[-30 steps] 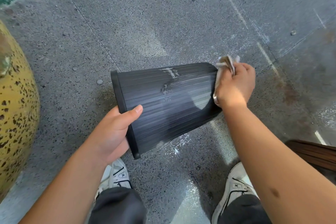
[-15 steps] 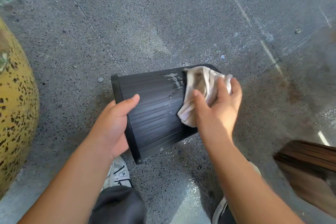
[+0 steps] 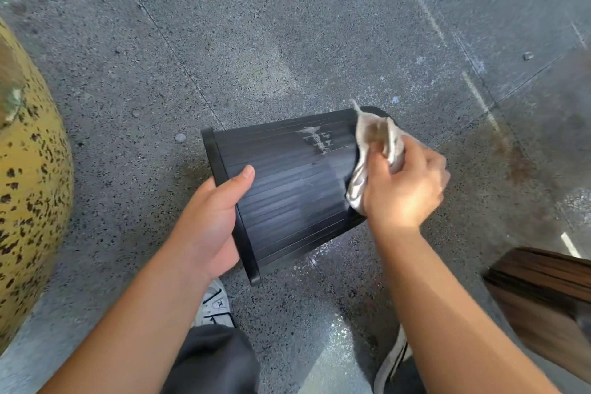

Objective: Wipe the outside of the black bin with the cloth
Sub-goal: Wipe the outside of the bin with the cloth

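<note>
A person holds a black bin on its side above a speckled grey floor, its ribbed wall facing up and its open rim toward the left. The left hand grips the rim, thumb laid across the ribs, fingers hidden behind. The right hand clutches a bunched pale cloth against the bin's base end, fingers curled round the fabric. Half a second ago that hand lay flatter, fingers spread over a wider patch of cloth on the wall; now the cloth is gathered into a tighter wad and sits further toward the base, uncovering more of the ribs. A whitish smear remains on the upper wall, just left of the cloth, about where it was before. The left hand's hold on the rim looks unchanged. A yellow, dark-spotted rounded object fills the left edge, a brown wooden piece the lower right. White shoes show below the bin.
</note>
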